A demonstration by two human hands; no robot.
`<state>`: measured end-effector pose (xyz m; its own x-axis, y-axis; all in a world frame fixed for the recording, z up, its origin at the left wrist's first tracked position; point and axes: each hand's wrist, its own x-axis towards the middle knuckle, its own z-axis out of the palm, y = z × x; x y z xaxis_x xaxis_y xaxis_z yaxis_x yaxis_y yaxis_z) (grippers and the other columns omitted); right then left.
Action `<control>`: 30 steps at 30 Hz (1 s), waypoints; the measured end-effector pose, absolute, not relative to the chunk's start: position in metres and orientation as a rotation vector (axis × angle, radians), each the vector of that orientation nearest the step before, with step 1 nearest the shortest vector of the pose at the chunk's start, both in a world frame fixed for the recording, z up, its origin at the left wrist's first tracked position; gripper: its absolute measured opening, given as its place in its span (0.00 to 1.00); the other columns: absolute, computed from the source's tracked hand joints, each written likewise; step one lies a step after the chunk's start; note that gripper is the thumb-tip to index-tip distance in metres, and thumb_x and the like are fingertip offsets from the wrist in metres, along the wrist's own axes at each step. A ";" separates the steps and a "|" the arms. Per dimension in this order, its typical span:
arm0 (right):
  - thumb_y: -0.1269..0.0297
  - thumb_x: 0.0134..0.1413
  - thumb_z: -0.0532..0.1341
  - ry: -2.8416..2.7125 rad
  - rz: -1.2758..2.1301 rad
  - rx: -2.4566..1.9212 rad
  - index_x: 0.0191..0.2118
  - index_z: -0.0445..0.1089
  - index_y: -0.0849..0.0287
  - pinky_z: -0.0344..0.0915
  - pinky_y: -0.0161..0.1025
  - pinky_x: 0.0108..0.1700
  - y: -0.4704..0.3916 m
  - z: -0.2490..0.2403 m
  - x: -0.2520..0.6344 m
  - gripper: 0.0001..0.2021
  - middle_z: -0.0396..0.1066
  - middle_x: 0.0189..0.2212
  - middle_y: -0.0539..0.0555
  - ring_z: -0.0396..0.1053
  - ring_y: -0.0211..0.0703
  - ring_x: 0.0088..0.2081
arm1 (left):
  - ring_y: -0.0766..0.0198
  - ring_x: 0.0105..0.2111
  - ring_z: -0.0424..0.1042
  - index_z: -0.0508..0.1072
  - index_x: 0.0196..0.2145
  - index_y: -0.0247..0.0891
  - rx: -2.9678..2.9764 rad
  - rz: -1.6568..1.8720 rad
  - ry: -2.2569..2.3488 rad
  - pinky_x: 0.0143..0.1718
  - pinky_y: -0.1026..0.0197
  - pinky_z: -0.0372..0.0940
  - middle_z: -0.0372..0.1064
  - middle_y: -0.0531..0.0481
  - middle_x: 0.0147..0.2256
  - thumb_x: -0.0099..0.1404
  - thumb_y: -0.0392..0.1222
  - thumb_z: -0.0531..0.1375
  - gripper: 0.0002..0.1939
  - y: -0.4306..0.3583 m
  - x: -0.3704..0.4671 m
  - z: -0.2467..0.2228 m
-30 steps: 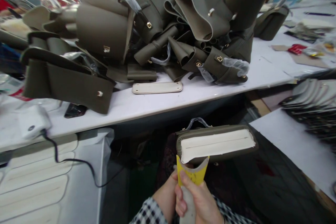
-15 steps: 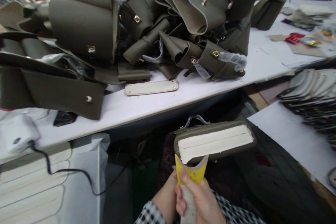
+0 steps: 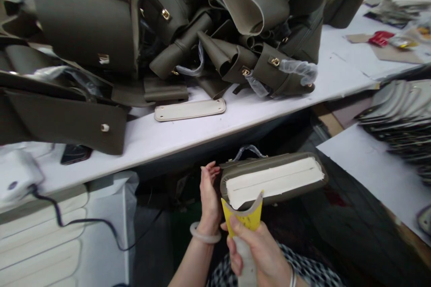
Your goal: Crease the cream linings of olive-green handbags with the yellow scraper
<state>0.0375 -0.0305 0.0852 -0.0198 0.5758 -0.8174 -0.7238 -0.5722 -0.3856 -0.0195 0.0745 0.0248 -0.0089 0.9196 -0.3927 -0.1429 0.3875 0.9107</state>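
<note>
My right hand [image 3: 259, 251] is wrapped round the pale grey handle of a hand tool [image 3: 247, 217] with a yellow, crescent-edged head. The tips of that head reach the near left end of an olive-grey bag [image 3: 286, 197]. A white panel [image 3: 269, 181] with a line along its middle faces up on the bag, its edges ragged. My left hand [image 3: 209, 195] stands beside the bag's left end, fingers stretched out and holding nothing. I cannot tell whether its fingertips touch the bag. A plastic-wrapped handle [image 3: 249, 149] sticks up at the bag's far side.
Across the white table [image 3: 175, 134] lie several olive-grey bags [image 3: 84, 27] in a heap. Near its edge is a pale riveted strip [image 3: 190, 110]. A black cable [image 3: 90, 220] runs at the left by pale panels [image 3: 40, 242]. Stacked pieces [image 3: 400, 130] stand at the right.
My left hand has come away from beside my right hand and moved up to the bag's left end, its fingers now extended. The tool stays in my right hand. The view has shifted slightly.
</note>
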 end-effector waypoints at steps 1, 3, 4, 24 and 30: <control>0.40 0.40 0.72 0.166 1.757 -1.316 0.32 0.73 0.65 0.53 0.29 0.14 -0.031 0.085 0.038 0.28 0.63 0.14 0.47 0.56 0.30 0.12 | 0.55 0.53 0.69 0.73 0.50 0.39 0.906 1.011 1.275 0.59 0.46 0.59 0.72 0.43 0.50 0.73 0.59 0.42 0.28 0.079 -0.022 0.034; 0.40 0.42 0.71 0.133 1.771 -1.332 0.31 0.73 0.65 0.54 0.29 0.14 -0.030 0.086 0.041 0.28 0.63 0.14 0.47 0.56 0.30 0.12 | 0.56 0.58 0.65 0.76 0.48 0.42 1.227 1.031 1.193 0.63 0.49 0.53 0.70 0.46 0.55 0.74 0.58 0.41 0.29 0.083 -0.024 0.054; 0.40 0.42 0.71 0.113 1.786 -1.335 0.30 0.72 0.65 0.54 0.29 0.14 -0.029 0.086 0.043 0.28 0.63 0.14 0.47 0.56 0.30 0.12 | 0.57 0.59 0.64 0.77 0.47 0.43 1.389 1.023 1.135 0.65 0.50 0.51 0.70 0.48 0.55 0.75 0.57 0.41 0.28 0.083 -0.023 0.062; 0.34 0.35 0.69 -0.052 2.102 -1.382 0.27 0.69 0.62 0.52 0.29 0.12 -0.018 0.086 0.078 0.31 0.62 0.12 0.46 0.55 0.30 0.11 | 0.61 0.46 0.76 0.82 0.39 0.42 1.407 0.878 1.149 0.65 0.50 0.52 0.80 0.52 0.40 0.76 0.51 0.42 0.28 0.078 -0.005 0.075; 0.32 0.32 0.69 -0.041 2.148 -1.362 0.26 0.69 0.62 0.52 0.28 0.12 -0.020 0.078 0.078 0.32 0.62 0.11 0.46 0.55 0.30 0.10 | 0.63 0.40 0.78 0.82 0.37 0.43 1.459 0.906 1.201 0.62 0.51 0.58 0.80 0.53 0.38 0.76 0.48 0.46 0.25 0.078 -0.002 0.073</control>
